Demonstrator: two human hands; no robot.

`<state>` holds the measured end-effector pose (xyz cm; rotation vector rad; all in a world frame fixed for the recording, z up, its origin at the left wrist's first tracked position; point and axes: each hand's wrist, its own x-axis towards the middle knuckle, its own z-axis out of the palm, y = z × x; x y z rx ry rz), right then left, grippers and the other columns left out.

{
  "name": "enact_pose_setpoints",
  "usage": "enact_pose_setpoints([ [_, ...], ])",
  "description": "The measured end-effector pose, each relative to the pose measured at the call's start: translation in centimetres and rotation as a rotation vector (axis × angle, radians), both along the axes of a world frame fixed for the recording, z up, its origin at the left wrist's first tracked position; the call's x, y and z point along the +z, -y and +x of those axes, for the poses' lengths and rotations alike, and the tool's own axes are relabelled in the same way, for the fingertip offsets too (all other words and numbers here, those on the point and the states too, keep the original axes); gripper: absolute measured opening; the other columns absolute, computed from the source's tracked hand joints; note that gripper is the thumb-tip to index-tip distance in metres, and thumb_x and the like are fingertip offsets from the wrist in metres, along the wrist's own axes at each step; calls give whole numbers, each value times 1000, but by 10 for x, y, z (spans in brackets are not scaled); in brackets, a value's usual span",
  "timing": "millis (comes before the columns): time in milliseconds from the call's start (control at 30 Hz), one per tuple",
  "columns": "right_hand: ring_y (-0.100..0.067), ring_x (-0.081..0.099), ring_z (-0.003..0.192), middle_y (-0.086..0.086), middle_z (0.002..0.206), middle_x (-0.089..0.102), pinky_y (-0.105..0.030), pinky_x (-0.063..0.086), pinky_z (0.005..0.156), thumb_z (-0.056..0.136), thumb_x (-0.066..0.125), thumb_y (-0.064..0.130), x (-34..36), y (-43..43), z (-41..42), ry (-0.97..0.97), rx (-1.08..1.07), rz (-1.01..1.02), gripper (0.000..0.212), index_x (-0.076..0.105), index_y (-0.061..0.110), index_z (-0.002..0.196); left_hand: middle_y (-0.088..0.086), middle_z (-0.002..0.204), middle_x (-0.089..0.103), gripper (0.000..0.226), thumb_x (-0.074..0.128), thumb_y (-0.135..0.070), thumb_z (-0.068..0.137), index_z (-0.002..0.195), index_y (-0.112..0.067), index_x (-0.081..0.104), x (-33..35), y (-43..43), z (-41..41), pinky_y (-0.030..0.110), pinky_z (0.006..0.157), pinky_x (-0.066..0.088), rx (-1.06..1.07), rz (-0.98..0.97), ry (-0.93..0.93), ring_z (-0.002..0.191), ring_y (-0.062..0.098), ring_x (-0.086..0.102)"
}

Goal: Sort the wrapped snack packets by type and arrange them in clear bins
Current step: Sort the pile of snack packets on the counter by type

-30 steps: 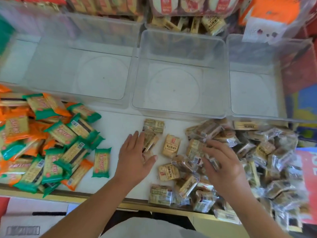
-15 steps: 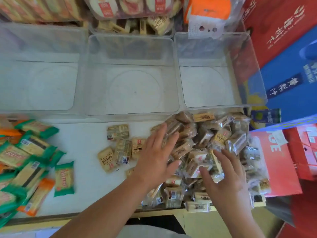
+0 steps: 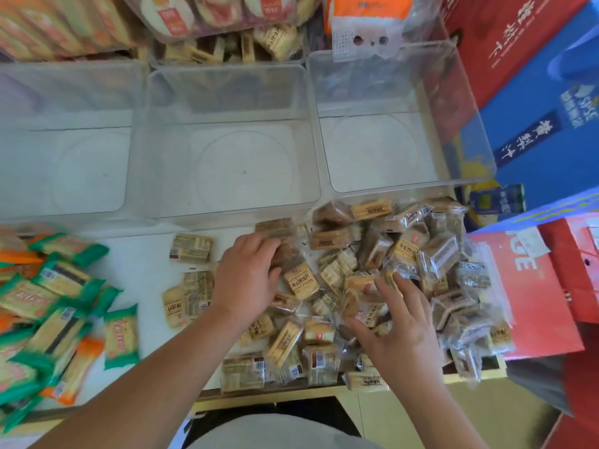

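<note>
A heap of clear-wrapped beige and brown snack packets (image 3: 372, 264) covers the right half of the white table. My left hand (image 3: 246, 280) lies on the heap's left edge, its fingers curled over a brown packet (image 3: 285, 254). Spread flat with straight fingers, my right hand (image 3: 398, 322) rests on the middle of the heap. A few beige packets (image 3: 191, 247) lie loose to the left of my left hand. Green and orange packets (image 3: 58, 303) are piled at the far left. Behind them stand three clear bins with nothing inside: left (image 3: 64, 140), middle (image 3: 243, 173) and right (image 3: 372, 150).
Red and blue cartons (image 3: 534, 124) and a red bag (image 3: 525, 286) crowd the right side. Stocked snack trays (image 3: 227, 24) sit behind the bins. The table's front edge (image 3: 291, 392) runs just below the heap, and some packets overhang it.
The view has shifted slightly. My left hand moved up onto the heap's left edge and its fingers curled over packets. My right hand stayed spread on the heap.
</note>
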<state>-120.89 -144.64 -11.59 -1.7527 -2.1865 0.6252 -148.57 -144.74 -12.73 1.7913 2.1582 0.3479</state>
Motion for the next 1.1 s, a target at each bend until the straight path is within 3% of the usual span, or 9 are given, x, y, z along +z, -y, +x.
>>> enact_pose_setpoints([
  [133, -28, 50, 136, 0, 150, 48, -54, 60, 84, 73, 75, 63, -1, -4, 8, -29, -30, -56, 78, 55, 29, 140, 1, 132, 62, 38, 75, -19, 89, 126, -14, 67, 6, 6, 25, 40, 110, 48, -79, 107, 131, 125, 20, 55],
  [267, -31, 54, 132, -6, 145, 53, -53, 60, 87, 78, 71, 61, -1, -1, 14, -56, 1, 2, 74, 59, 18, 138, -5, 136, 63, 39, 70, -31, 92, 129, -19, 68, 0, -1, 56, 37, 111, 45, -216, 59, 148, 130, 19, 48],
  [367, -33, 56, 130, -7, 143, 56, -53, 60, 86, 80, 75, 50, 0, 4, 20, -97, 12, 22, 63, 64, 17, 132, -4, 139, 60, 37, 61, -22, 98, 134, -17, 65, 6, -15, 74, 36, 110, 42, -218, 142, 206, 131, 18, 47],
  [433, -28, 58, 127, -3, 139, 58, -43, 58, 88, 79, 79, 41, 5, 5, 24, -147, -3, 23, 55, 67, 18, 127, -6, 148, 54, 41, 54, -34, 104, 142, -19, 59, 14, -21, 84, 35, 115, 39, -221, 117, 309, 138, 15, 45],
  [500, -21, 61, 123, 1, 133, 62, -27, 52, 92, 79, 84, 31, 9, 3, 28, -185, -6, 17, 49, 69, 19, 124, -11, 163, 34, 62, 46, -60, 103, 155, -28, 43, 13, -22, 88, 36, 123, 30, -264, -119, 406, 150, 10, 30],
  [633, -7, 63, 117, 9, 123, 67, -1, 38, 97, 82, 83, 25, 14, -2, 36, -245, -25, -54, 42, 70, 19, 122, -13, 170, 17, 84, 54, -74, 91, 160, -31, 32, -4, -13, 89, 42, 125, 27, -380, -207, 290, 155, 14, 21],
  [867, -2, 65, 107, 10, 114, 69, -6, 45, 94, 80, 84, 11, 7, -4, 40, -269, -26, -36, 40, 72, 13, 117, -8, 150, 47, 85, 73, -54, 85, 157, -26, 37, 2, -12, 106, 37, 112, 44, -323, -184, 338, 131, 14, 51],
  [967, 0, 64, 109, 10, 115, 70, -6, 45, 94, 80, 84, 9, 7, -7, 41, -278, -42, -50, 39, 72, 13, 117, -17, 130, 49, 79, 82, -42, 79, 149, -30, 48, 7, -10, 104, 30, 99, 52, -128, -183, 523, 109, 3, 57],
  [1100, 14, 55, 114, 15, 116, 68, 1, 38, 93, 84, 80, 20, 13, -12, 36, -278, -72, -89, 36, 71, 19, 119, -24, 120, 52, 67, 88, -38, 75, 133, -41, 55, 17, 3, 74, 18, 88, 51, 208, -34, 631, 102, -2, 59],
])
